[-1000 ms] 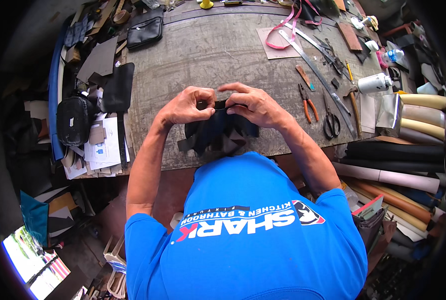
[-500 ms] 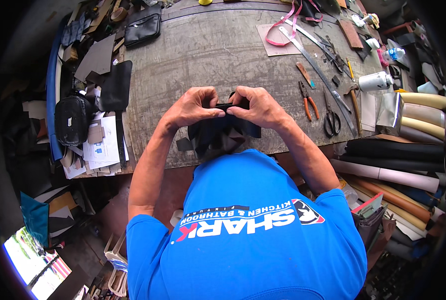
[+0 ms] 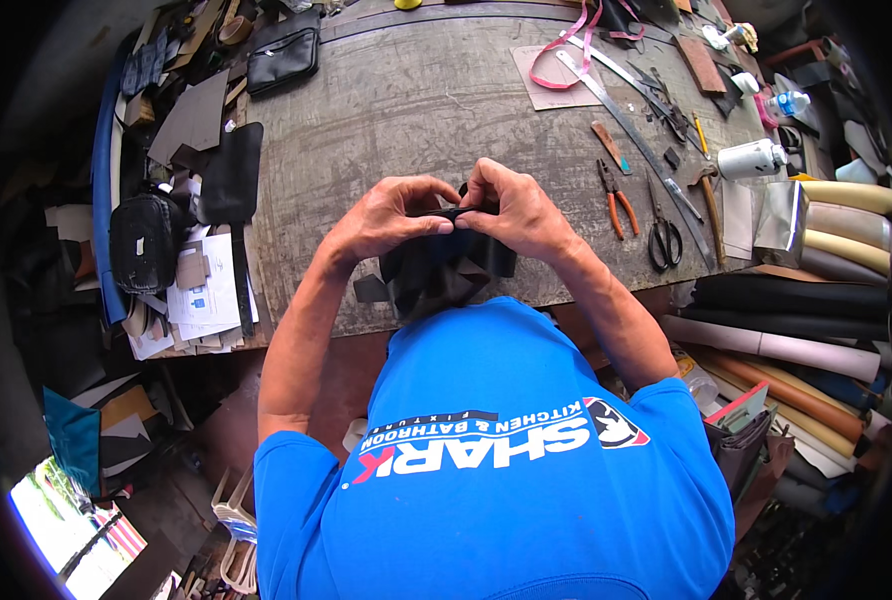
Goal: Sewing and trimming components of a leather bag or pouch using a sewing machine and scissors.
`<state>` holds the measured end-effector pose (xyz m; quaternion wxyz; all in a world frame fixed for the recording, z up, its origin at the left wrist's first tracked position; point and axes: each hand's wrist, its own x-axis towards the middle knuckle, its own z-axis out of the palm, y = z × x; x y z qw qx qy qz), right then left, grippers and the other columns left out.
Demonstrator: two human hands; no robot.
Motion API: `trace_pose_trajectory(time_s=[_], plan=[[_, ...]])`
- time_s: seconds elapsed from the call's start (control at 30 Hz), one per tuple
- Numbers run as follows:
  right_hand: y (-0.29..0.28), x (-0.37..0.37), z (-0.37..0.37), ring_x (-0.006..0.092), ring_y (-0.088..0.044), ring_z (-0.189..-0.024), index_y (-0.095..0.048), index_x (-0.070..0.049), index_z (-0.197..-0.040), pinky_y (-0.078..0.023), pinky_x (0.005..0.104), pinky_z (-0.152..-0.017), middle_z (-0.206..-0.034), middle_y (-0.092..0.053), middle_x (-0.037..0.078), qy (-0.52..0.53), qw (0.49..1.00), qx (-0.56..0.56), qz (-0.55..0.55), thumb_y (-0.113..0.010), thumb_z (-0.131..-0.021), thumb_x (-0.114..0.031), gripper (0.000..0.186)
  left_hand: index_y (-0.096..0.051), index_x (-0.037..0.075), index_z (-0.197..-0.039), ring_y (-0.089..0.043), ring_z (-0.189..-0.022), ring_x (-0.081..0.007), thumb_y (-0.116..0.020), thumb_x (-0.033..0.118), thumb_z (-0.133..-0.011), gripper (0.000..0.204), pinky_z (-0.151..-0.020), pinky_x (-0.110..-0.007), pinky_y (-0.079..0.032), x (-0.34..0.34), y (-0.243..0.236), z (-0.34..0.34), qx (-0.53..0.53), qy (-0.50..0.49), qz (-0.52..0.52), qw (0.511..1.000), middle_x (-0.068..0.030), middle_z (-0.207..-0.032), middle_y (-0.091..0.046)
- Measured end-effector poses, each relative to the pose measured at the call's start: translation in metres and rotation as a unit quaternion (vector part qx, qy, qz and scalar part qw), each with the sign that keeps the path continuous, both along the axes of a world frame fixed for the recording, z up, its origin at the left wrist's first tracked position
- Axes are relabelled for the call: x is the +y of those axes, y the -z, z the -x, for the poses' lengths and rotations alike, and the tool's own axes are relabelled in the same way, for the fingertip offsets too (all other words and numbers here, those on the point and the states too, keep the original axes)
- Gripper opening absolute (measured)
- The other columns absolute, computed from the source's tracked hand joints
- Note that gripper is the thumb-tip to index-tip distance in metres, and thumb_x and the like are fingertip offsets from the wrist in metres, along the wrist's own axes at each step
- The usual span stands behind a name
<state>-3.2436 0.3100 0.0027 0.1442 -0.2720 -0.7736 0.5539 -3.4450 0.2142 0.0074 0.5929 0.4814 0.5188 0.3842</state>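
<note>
My left hand [image 3: 388, 217] and my right hand [image 3: 512, 208] meet over the near middle of the workbench. Both are closed, pinching the edge of a black leather-like piece [image 3: 438, 262] between thumbs and fingers. Its folded, loose flaps hang below my hands, close to the bench's front edge. The thumbs almost touch, and a thin dark rim of the piece shows between them. My fingers cover the rest of that edge. A small dark scrap [image 3: 371, 289] lies just left of the flaps.
Right of my hands lie orange-handled pliers [image 3: 616, 205], black scissors [image 3: 665, 240], a long steel ruler [image 3: 641, 140] and a hammer [image 3: 709, 200]. A white can [image 3: 751, 161] lies farther right, above material rolls [image 3: 786, 310]. Black pouches [image 3: 284, 60] and papers [image 3: 206, 290] crowd the left side.
My left fingers have stretched out toward the right hand, and the right knuckles have risen slightly. The black piece stays pinched, its flaps shifted a little.
</note>
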Motion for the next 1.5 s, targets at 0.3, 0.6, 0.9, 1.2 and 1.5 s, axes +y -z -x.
trace_pose_trajectory(time_s=[0.3,0.6,0.9,1.2,1.5], plan=[[-0.015,-0.005,0.001,0.0311,-0.069,-0.092,-0.05,-0.003,-0.112,-0.053,0.0391,-0.08,-0.092,-0.07,0.018,-0.021,0.999,-0.039,-0.006,-0.079,-0.076,-0.01,0.047,-0.069,-0.002,-0.092,-0.056,-0.064,-0.0172,-0.07,0.011,-0.086,0.015,-0.059,-0.035,-0.042,-0.011,-0.008,-0.011,0.276,0.004,-0.184,0.943,-0.0089,-0.073,-0.059],[0.002,0.019,-0.011,0.0211,-0.068,-0.097,-0.056,-0.003,-0.12,-0.052,0.0341,-0.086,-0.101,-0.071,0.013,-0.101,0.994,-0.048,-0.016,-0.079,-0.081,-0.02,0.049,-0.068,-0.004,-0.09,-0.059,-0.067,-0.0182,-0.068,0.01,-0.087,0.014,-0.063,-0.033,-0.046,-0.022,-0.016,0.003,0.276,0.002,-0.099,0.956,-0.0104,-0.075,-0.061],[0.003,0.022,-0.011,0.0261,-0.069,-0.096,-0.064,0.0,-0.11,-0.053,0.0366,-0.085,-0.102,-0.071,0.016,-0.097,0.994,-0.035,0.026,-0.074,-0.083,-0.018,0.034,-0.068,-0.004,-0.091,-0.057,-0.068,-0.0146,-0.068,0.01,-0.087,0.014,-0.062,-0.031,-0.045,-0.023,-0.021,0.009,0.27,0.0,-0.071,0.96,-0.0087,-0.075,-0.061],[0.006,0.027,-0.01,0.0313,-0.07,-0.088,-0.07,-0.002,-0.108,-0.054,0.0366,-0.078,-0.093,-0.071,0.019,-0.115,0.991,-0.05,-0.053,-0.073,-0.084,-0.021,0.031,-0.071,-0.002,-0.092,-0.064,-0.072,-0.0259,-0.066,0.014,-0.086,0.017,-0.067,-0.037,-0.05,-0.017,-0.029,0.01,0.305,0.017,-0.035,0.951,-0.0138,-0.078,-0.064],[0.017,0.029,-0.009,0.0324,-0.07,-0.086,-0.071,-0.002,-0.103,-0.054,0.0374,-0.074,-0.091,-0.071,0.018,-0.137,0.987,-0.021,-0.084,-0.07,-0.087,-0.018,0.023,-0.071,-0.002,-0.092,-0.065,-0.074,-0.0288,-0.067,0.014,-0.085,0.017,-0.068,-0.038,-0.05,-0.014,-0.029,0.011,0.316,0.031,-0.037,0.947,-0.0149,-0.079,-0.065]])
